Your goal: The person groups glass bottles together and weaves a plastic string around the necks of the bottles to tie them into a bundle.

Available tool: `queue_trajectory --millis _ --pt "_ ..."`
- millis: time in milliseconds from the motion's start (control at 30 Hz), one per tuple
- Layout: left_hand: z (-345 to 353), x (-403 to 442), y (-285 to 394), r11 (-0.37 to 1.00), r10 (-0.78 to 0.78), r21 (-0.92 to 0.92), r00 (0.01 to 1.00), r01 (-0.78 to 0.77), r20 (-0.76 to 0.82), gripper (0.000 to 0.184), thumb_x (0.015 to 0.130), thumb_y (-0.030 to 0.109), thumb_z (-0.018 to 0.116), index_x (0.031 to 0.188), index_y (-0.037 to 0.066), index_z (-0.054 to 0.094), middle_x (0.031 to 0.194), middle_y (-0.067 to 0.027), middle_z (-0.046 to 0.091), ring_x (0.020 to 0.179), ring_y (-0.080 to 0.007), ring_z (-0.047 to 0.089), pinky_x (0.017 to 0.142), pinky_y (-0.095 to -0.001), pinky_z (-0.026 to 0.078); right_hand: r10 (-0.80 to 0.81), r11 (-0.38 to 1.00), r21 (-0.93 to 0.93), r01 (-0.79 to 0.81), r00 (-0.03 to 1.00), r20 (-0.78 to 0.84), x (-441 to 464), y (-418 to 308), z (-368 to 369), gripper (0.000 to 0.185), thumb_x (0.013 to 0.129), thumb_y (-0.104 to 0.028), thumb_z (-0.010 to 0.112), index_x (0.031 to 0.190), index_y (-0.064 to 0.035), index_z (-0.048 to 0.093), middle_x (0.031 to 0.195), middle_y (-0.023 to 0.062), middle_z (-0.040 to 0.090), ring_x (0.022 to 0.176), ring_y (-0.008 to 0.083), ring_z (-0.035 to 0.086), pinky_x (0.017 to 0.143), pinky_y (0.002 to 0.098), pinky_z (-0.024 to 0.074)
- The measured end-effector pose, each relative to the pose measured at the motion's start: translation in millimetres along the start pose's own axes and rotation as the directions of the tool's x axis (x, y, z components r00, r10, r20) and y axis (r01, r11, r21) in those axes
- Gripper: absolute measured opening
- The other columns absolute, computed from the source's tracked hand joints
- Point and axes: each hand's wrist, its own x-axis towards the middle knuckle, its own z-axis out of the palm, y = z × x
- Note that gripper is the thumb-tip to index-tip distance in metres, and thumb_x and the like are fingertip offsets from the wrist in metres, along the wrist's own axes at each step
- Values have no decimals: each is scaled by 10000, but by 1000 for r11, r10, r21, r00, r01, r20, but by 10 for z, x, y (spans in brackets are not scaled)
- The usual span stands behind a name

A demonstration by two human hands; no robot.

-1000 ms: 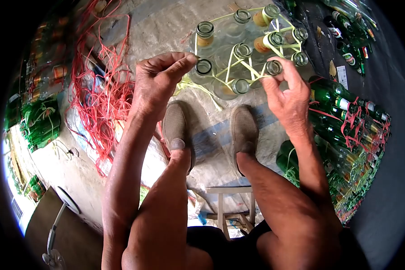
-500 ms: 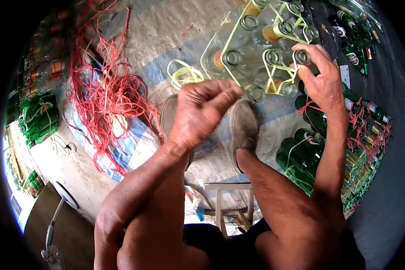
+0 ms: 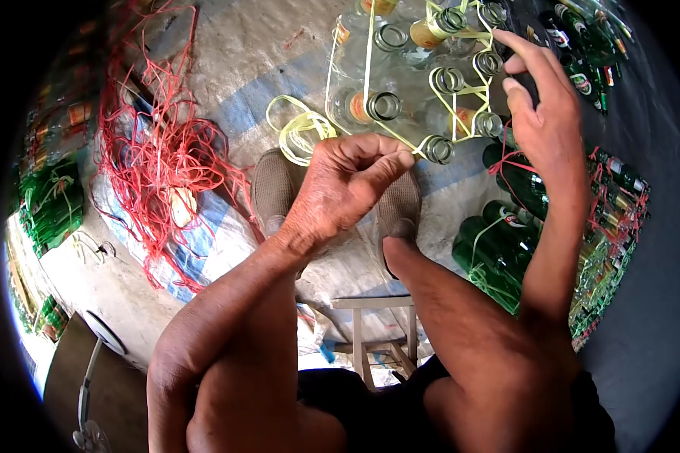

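Several clear glass bottles (image 3: pixel 408 72) stand together at the top centre, their necks laced with yellow-green strapping (image 3: pixel 369 60). My left hand (image 3: pixel 355 177) pinches the strapping beside the nearest bottle's mouth (image 3: pixel 437 149). From there the strand runs up to the left around the group. A loose coil of the same strapping (image 3: pixel 301 130) lies on the ground behind my left hand. My right hand (image 3: pixel 540 98) is raised just right of the bottle necks, its thumb and fingers apart with nothing between them.
Tangled red strapping (image 3: pixel 166 151) lies at the left. Green bottles (image 3: pixel 499 241) tied in bundles are at the right, and more green bottles (image 3: pixel 53 200) at the far left. A wooden stool (image 3: pixel 370 303) is between my legs, below my shoes (image 3: pixel 273 185).
My left hand has moved right with the strapping to the nearest bottle neck. The bottle group has turned and shifted. My right hand has let go of a bottle neck and opened.
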Motion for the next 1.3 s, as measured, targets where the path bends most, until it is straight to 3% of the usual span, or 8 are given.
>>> queue_trajectory --millis 100,133,233,433,733,1000,1133,1300 --pt "-55 7 0 999 -33 -22 999 33 2 94 973 73 745 1029 17 796 947 -5 768 896 -74 663 850 -266 530 13 995 100 -15 1000 23 -4 -380 -105 342 900 101 591 1192 -23 722 1015 98 650 916 201 641 844 300 514" --pt "-72 20 11 999 -42 -14 999 42 0 97 970 78 748 1029 18 797 948 -8 770 900 -76 665 858 -270 531 -48 979 199 44 999 15 18 -450 -62 320 857 128 576 1085 -19 745 946 113 647 836 234 668 704 349 525" --pt "-93 52 10 999 -53 -11 998 53 -16 108 960 96 759 1026 22 801 953 -12 774 894 -80 665 856 -278 528 -147 940 334 69 965 215 18 -591 13 288 862 153 572 1075 26 719 952 125 642 848 245 648 753 315 515" --pt "-116 120 3 997 -60 51 997 62 -48 116 944 111 779 1016 25 807 893 5 761 828 -63 630 783 -264 508 -150 967 249 46 895 420 102 -650 92 345 774 156 537 1047 29 704 933 178 632 822 375 646 715 400 513" --pt "-66 140 56 965 67 263 980 -17 -185 188 963 183 774 914 2 789 721 76 627 661 -18 478 571 -231 390 -193 949 315 -4 783 591 225 -501 218 334 819 58 515 1028 -64 745 896 182 628 892 418 646 769 482 506" --pt "-77 146 104 958 78 287 970 -8 -232 245 979 222 762 873 2 763 691 90 575 646 -17 449 548 -241 376 -193 942 331 -58 713 674 308 -528 178 339 824 70 531 1054 -71 736 896 182 615 876 414 638 752 480 491" --pt "-60 146 91 957 94 289 961 -15 -261 250 981 224 761 879 -4 762 693 92 569 646 -16 443 547 -241 372 -313 940 312 139 719 620 302 -483 198 356 825 140 520 1088 -28 692 921 160 565 789 369 634 673 431 496" --pt "-45 140 85 970 100 241 962 -37 -255 225 992 211 751 955 -9 782 724 86 597 665 -12 458 561 -236 383 -233 972 195 135 685 690 371 -629 80 229 847 85 583 1034 -36 636 936 169 533 850 430 606 705 495 476"
